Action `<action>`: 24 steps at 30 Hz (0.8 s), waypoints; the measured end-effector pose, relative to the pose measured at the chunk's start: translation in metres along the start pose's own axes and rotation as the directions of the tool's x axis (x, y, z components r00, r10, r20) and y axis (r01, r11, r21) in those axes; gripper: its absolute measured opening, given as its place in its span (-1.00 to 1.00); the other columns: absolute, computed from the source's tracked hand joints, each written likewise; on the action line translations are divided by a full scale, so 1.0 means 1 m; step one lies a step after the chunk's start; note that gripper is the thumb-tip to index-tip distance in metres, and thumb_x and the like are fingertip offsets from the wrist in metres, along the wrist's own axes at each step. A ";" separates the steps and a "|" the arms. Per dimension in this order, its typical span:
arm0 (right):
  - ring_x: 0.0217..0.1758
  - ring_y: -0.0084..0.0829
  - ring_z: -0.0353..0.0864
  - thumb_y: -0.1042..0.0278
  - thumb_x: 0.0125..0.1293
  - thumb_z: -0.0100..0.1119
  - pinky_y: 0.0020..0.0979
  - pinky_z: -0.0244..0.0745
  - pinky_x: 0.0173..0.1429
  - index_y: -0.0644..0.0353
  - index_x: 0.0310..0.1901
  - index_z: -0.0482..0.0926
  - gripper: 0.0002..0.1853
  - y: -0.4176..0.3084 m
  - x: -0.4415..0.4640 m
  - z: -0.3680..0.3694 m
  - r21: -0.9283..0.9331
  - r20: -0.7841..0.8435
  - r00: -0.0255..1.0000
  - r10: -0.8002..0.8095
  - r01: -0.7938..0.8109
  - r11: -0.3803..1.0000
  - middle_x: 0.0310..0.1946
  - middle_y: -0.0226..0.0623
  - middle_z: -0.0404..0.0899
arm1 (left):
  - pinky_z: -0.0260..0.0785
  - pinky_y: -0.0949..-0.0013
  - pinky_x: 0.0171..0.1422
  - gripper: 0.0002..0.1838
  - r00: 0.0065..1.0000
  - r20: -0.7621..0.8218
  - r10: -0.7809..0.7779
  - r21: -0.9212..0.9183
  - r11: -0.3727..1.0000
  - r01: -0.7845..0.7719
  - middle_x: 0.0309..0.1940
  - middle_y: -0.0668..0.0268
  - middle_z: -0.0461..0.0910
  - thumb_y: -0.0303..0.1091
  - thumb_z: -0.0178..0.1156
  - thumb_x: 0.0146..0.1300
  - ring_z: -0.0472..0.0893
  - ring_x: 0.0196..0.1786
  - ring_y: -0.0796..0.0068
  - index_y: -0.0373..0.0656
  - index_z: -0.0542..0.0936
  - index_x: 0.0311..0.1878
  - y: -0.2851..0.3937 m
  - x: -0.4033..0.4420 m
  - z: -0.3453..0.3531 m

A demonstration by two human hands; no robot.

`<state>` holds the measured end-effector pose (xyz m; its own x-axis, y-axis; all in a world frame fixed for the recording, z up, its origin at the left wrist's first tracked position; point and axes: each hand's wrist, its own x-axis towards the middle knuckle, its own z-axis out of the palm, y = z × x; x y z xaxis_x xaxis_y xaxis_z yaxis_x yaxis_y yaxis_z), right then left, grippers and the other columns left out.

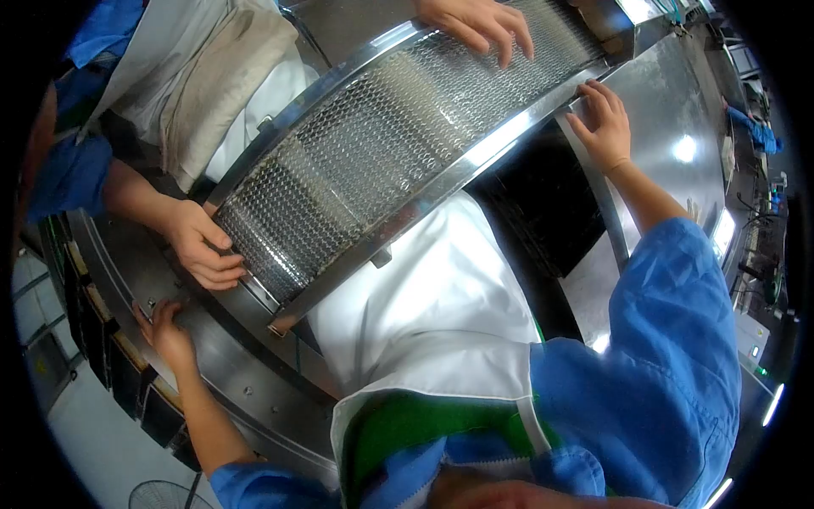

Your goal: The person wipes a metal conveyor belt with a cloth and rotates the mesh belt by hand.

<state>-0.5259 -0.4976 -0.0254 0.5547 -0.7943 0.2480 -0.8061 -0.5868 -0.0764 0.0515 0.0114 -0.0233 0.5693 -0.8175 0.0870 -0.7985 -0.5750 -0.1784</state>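
A metal mesh conveyor belt [373,144] runs slantwise between shiny side rails [500,142]. My right hand [604,127] is beside the near rail toward its upper right end, fingers spread and fingertips close to the metal edge; whether they touch cannot be made out. Low on the left, my left hand [172,337] rests with fingers apart on a curved metal surface [233,360], holding nothing. A co-worker's hand [203,244] is at the belt's lower left end, by a thin metal bar. Another hand [482,27] of theirs lies over the upper part of the mesh.
My white apron [415,314] reaches under the near rail. A dark opening [543,212] lies between the rail and a broad steel surface [670,110]. The co-worker's beige cloth or apron [225,93] is across the belt. A fan [165,495] stands at lower left.
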 end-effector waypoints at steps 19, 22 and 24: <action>0.28 -0.14 0.40 0.11 0.12 0.34 -0.19 0.31 0.34 0.07 0.15 0.53 -0.46 -0.001 0.000 0.001 0.008 -0.033 0.999 -0.022 0.023 1.000 0.24 -0.23 0.44 | 0.00 0.09 0.49 -0.73 0.996 0.042 -0.077 0.012 0.997 0.076 0.02 0.35 0.66 -0.67 0.06 0.04 0.15 0.50 0.09 -0.09 0.66 -0.33 0.011 0.003 -0.006; 0.31 -0.18 0.36 -0.03 0.11 0.33 -0.17 0.26 0.36 -0.02 0.16 0.51 -0.42 0.003 0.000 0.003 0.031 -0.024 1.000 -0.009 0.009 0.999 0.25 -0.29 0.42 | 0.01 0.08 0.49 -0.74 0.998 0.038 -0.056 0.032 0.998 0.054 0.03 0.34 0.66 -0.67 0.06 0.04 0.15 0.50 0.10 -0.09 0.66 -0.33 0.012 0.004 -0.007; 0.31 -0.18 0.36 -0.04 0.12 0.33 -0.17 0.26 0.36 -0.02 0.16 0.51 -0.42 0.005 0.000 0.004 0.025 -0.025 1.000 -0.012 0.012 1.000 0.25 -0.29 0.42 | 0.01 0.07 0.49 -0.73 0.999 0.018 -0.028 0.049 0.998 0.027 0.02 0.33 0.66 -0.67 0.06 0.04 0.16 0.50 0.10 -0.09 0.67 -0.33 0.011 0.004 -0.006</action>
<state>-0.5288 -0.5009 -0.0299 0.5586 -0.7832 0.2731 -0.7939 -0.6002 -0.0972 0.0440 0.0021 -0.0186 0.5946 -0.8006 0.0746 -0.7723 -0.5945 -0.2239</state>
